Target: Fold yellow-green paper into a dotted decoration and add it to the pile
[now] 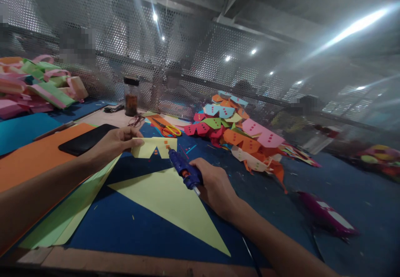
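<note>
Wooden edging (125, 260) runs along the near side of the blue table (121, 222), which spreads under everything else. Across the far side stands a perforated metal screen (137, 31). Before it, off to the right, lies a tall, loose pile of cut paper shapes (243, 131), orange, pink, blue and red; a heap of pink and green paper pieces (46, 83) sits far left. An orange sheet (31, 164) and pale green sheets (67, 222) lie around the left forearm, and a pale yellow triangle (175, 204) points toward the near edge. The right hand (217, 185) has its fingers closed around a dark blue glue gun (183, 166). Black and flat, a phone (86, 139) rests on the orange sheet. Beyond stands a lidded jar (131, 101). The left hand (117, 141) pinches one end of a notched yellow strip (145, 147), held above the table; yellow-handled scissors (171, 130) lie just behind. Small orange squares (166, 142) mark the strip's other end, right at the nozzle; whether it touches them, I can't tell.
</note>
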Available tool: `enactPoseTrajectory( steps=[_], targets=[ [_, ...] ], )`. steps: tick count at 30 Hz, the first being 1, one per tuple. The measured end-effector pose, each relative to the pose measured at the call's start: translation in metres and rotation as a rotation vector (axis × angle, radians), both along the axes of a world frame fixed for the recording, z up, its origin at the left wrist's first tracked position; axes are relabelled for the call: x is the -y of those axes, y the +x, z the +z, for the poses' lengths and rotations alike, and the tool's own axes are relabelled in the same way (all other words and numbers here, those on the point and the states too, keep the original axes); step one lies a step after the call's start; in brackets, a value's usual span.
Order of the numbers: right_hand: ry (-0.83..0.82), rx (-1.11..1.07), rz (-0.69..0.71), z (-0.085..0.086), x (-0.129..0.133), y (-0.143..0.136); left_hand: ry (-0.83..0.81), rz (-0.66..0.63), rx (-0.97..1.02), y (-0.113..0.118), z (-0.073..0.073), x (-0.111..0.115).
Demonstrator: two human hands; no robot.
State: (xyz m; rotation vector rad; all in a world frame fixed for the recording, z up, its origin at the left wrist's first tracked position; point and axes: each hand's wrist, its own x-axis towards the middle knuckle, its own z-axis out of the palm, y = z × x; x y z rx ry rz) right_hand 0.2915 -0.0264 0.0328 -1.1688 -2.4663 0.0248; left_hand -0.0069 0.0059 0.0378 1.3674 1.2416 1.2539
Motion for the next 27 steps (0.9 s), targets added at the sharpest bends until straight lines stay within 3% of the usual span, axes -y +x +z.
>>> enactPoseTrajectory(
  steps=[27],
  targets=[
    [-0.013,0.006,0.005,-0.0019,-0.0006,-0.0007,-0.013,-0.027,0.007,0.0000,-0.0008,-0.0006]
  ],
)
